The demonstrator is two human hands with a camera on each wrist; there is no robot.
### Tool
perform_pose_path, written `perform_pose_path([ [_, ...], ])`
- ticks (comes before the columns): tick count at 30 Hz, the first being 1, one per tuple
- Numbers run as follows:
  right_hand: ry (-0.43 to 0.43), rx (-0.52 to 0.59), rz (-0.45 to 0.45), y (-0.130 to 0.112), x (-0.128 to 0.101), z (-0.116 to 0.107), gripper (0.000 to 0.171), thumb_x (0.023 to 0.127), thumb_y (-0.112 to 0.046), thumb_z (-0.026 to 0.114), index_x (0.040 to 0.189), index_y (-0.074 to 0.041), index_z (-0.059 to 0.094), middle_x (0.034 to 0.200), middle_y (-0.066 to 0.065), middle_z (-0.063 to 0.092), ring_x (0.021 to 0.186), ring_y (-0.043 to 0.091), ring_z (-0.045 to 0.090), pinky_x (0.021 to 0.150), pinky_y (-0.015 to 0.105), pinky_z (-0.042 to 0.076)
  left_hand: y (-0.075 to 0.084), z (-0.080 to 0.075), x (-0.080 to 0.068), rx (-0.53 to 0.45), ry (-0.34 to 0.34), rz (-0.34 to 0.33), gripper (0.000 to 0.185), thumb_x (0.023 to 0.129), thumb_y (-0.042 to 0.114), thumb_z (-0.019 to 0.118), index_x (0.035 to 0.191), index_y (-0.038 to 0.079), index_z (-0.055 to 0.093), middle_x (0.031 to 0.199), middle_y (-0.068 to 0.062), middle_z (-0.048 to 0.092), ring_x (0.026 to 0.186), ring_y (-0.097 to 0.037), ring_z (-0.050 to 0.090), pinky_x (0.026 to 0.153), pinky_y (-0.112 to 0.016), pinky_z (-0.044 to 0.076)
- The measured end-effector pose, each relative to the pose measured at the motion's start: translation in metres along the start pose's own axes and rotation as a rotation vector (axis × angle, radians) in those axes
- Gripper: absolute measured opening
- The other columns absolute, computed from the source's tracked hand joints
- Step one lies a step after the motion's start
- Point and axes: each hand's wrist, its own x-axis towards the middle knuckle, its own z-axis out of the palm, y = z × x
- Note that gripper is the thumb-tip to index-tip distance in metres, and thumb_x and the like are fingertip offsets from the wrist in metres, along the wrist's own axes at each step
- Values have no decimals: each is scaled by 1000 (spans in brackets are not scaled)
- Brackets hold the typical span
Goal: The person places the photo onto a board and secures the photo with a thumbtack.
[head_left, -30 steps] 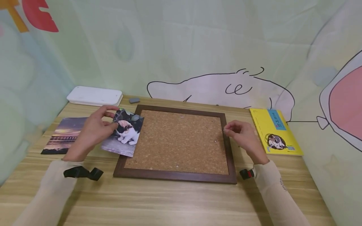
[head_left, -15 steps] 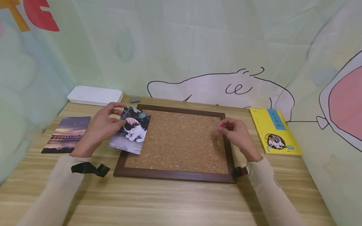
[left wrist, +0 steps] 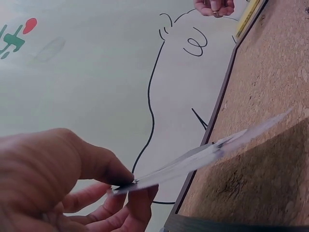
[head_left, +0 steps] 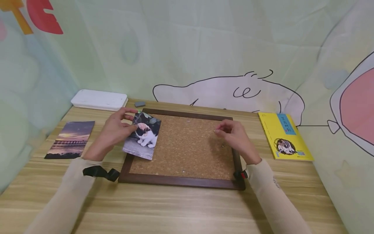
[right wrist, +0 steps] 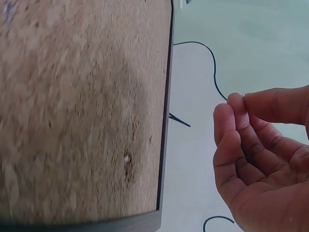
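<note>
Photo (head_left: 144, 136) held by one edge, over cork

Left hand (head_left: 117, 128) is pinching the photo's left side, thumb on one face, fingers on the other. The sheet is extending right from those fingertips, tilting above the left part of the cork board (head_left: 187, 149); it is apparently hanging free, casting a shadow beneath. Right hand (head_left: 236, 136) is pinching a tiny clear piece (right wrist: 244, 95), seemingly a pin; fingertips are mostly hiding it.

Handling (judgement): the photo is probably being light, thin, springy, creasing easily, perhaps slick-faced. A gentle edge pinch is suiting it; harder squeezing is risking a bend.

Edges and room: the frame rim (head_left: 181, 180) is running under the held sheet, possibly catching its lower corner. Bare cork is stretching between both hands. A small pin (head_left: 223, 145) is sitting just nearside of the right fingertips. Outward of the left hand, a sunset print (head_left: 71, 139) is lying; outward of the right, a yellow book (head_left: 277, 130).
</note>
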Motion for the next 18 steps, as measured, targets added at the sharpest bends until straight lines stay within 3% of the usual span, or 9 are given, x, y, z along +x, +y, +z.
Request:
perform_pose_path([
  [8,-14,-9,17,-6,4,12,5,93,-11,69,97,-7,69,88,8,68,78,26,59,61,30,46,2,11,5,12,-16,-10,53,88,4,68,138,7,52,121,-21,58,92,-28,61,71,-20,50],
  [12,-4,-28,10,-8,8,16,4,92,-12,70,95,-9,70,86,7,67,75,22,59,62,32,46,3,17,8,3,-15,-19,51,87,5,68,136,6,54,120,-20,59,92,-26,58,72,-21,48],
  [18,0,1,2,-12,10,21,3,92,-10,69,94,-8,70,85,7,68,78,30,63,62,31,46,7,22,9,7,-31,-43,49,88,6,69,134,8,55,119,-18,60,91,-26,56,74,-26,47],
])
